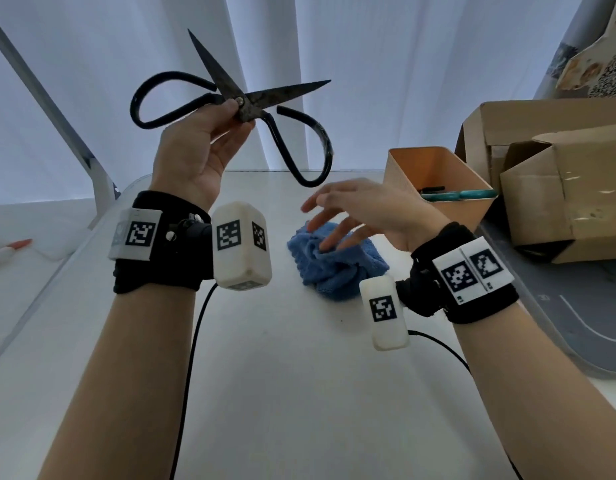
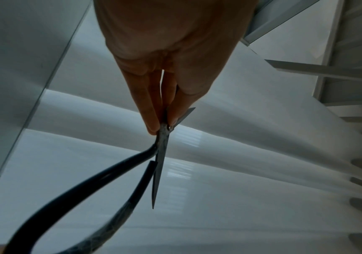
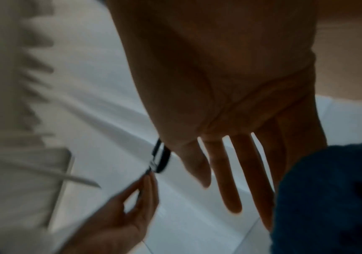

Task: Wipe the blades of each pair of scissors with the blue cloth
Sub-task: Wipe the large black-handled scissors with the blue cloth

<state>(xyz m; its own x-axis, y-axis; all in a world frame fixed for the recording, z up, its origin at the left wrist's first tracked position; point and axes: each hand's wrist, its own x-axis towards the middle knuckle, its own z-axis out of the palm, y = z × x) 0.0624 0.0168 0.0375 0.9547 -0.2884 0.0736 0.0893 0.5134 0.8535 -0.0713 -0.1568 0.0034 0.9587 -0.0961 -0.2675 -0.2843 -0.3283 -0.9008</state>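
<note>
My left hand (image 1: 235, 112) is raised above the table's far left and pinches a pair of large black iron scissors (image 1: 265, 95) at the pivot between thumb and fingers; the blades are spread wide. The left wrist view has the same scissors (image 2: 161, 154) edge-on under my left hand (image 2: 162, 123). A crumpled blue cloth (image 1: 341, 268) lies on the white table. My right hand (image 1: 334, 216) hovers just above it with straight, spread fingers and holds nothing. In the right wrist view my right hand (image 3: 236, 189) is flat and open beside the cloth (image 3: 332, 197).
An orange bin (image 1: 438, 174) at the back right holds teal-handled scissors (image 1: 469, 194). Cardboard boxes (image 1: 559, 188) stand to its right. A grey mat (image 1: 576, 320) lies at the right edge. A marker (image 1: 8, 249) lies far left. White curtains hang behind the table (image 1: 299, 375).
</note>
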